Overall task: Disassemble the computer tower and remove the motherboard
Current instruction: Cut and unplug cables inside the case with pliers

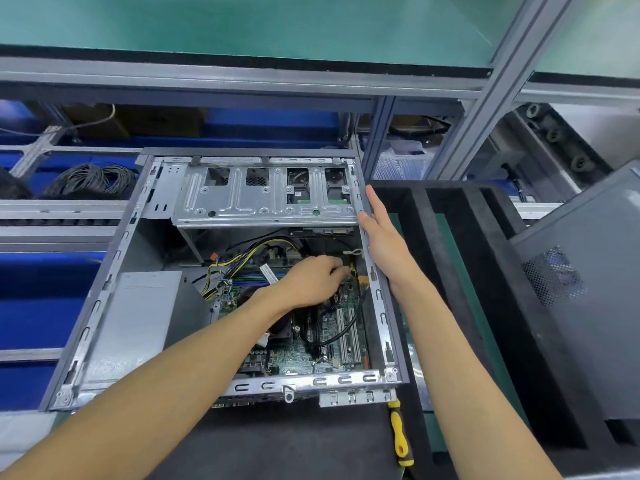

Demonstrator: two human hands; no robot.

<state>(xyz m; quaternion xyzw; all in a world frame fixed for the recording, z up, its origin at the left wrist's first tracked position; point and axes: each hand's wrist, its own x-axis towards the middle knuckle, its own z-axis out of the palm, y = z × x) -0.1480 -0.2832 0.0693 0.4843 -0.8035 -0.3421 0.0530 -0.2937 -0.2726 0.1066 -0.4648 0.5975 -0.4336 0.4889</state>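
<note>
hands inside an opened computer tower

an opened computer tower (pixel 114 306) lay on its side on a dark mat, its side panel (pixel 581 306) propped to the right. a metal drive cage (pixel 266 195) spanned its far end. the green motherboard (pixel 332 341) sat in the case floor, near the right wall. the right hand (pixel 381 233) rested flat on the case's right rim, fingers straight and together. the left hand (pixel 311 282) reached in over the board, fingers curled at a connector; whether they gripped it could not be told. a yellow-handled screwdriver (pixel 400 434) lay by the near right corner.
</note>
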